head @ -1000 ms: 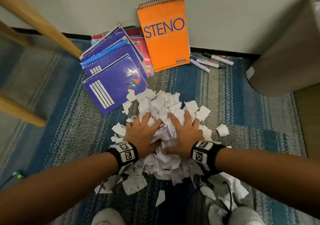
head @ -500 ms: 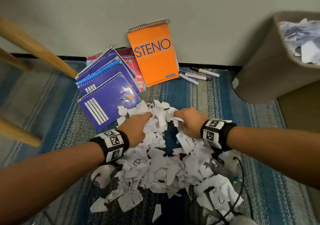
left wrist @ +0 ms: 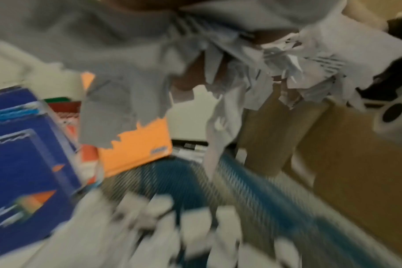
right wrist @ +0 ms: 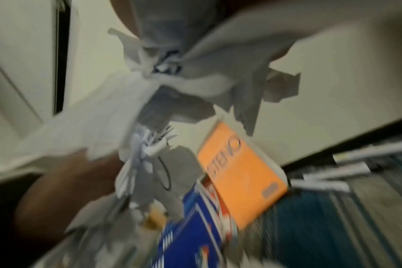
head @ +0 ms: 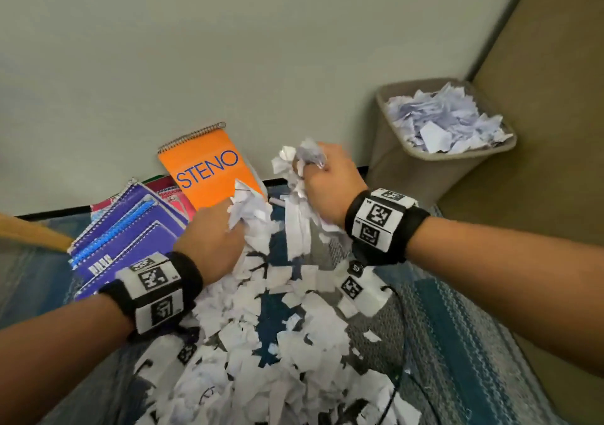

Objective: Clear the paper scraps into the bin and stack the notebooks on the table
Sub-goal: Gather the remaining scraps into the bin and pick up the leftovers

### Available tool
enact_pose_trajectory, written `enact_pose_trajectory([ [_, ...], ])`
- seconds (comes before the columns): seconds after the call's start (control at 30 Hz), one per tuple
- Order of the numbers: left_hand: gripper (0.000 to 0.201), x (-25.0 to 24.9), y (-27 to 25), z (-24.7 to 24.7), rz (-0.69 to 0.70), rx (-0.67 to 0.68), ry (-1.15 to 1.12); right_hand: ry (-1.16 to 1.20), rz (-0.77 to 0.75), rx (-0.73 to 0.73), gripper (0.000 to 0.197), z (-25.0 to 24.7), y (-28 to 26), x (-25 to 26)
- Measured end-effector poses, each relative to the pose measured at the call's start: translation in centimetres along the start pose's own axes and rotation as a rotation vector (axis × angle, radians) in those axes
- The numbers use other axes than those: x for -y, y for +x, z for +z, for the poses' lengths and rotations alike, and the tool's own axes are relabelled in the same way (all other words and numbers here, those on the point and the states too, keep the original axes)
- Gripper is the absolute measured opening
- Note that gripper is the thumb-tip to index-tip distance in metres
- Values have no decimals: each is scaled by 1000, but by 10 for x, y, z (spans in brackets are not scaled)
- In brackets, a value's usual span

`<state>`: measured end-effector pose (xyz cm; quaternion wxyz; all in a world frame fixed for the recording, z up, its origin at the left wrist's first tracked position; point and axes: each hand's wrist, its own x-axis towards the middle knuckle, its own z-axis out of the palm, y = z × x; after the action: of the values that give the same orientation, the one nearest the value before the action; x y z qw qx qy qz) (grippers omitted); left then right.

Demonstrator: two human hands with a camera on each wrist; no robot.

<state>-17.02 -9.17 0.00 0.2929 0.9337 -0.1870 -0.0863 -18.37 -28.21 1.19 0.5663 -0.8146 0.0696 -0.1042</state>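
Note:
Both hands are raised above the rug, each clutching a wad of white paper scraps. My left hand (head: 212, 238) grips a bunch of scraps (head: 248, 209) low over the pile. Higher and to the right, my right hand (head: 327, 179) holds scraps (head: 300, 163) with strips hanging down. Both wrist views are blurred, showing scraps (left wrist: 276, 59) and scraps (right wrist: 184, 72) bunched at the fingers. A loose scrap pile (head: 277, 343) covers the rug below. The tan bin (head: 421, 179), heaped with scraps, stands at the right. The orange STENO notebook (head: 209, 169) leans on the wall beside fanned purple notebooks (head: 130, 238).
A blue striped rug (head: 457, 326) covers the floor. A wooden leg (head: 29, 231) crosses at the left. Several markers (right wrist: 356, 163) lie along the baseboard. A tan panel (head: 539, 130) rises behind and right of the bin.
Both hands went from pressing flat on the pile to gathering scraps, then rose with handfuls. The right hand moved up and right toward the bin. The head view tilted up, bringing the bin into view.

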Motion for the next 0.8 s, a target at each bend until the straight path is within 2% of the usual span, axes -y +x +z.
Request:
enact_pose_trajectory([
  [0.17,24,-103,73,-14,210,-297,-175,-4,-181,-510,15,-98,59,29],
  [0.23,24,-147,103,-12,236,-370,-321,-50,-212,-709,14,-142,72,29],
  [0.33,25,-211,139,-1,228,-401,-547,-125,-280,-887,9,-194,76,20],
  [0.4,33,-240,156,13,225,-379,-610,-188,-309,-936,17,-216,75,7],
  [0.53,49,-274,185,55,234,-297,-628,-423,-234,-853,34,-234,81,-38],
  [0.63,54,-276,200,94,271,-245,-513,-572,-50,-615,55,-227,76,-69],
  [0.7,63,-270,205,124,265,-156,-319,-724,126,-407,66,-224,72,-81],
  [0.8,70,-261,214,159,275,-54,176,-951,307,-97,80,-225,74,-90],
])
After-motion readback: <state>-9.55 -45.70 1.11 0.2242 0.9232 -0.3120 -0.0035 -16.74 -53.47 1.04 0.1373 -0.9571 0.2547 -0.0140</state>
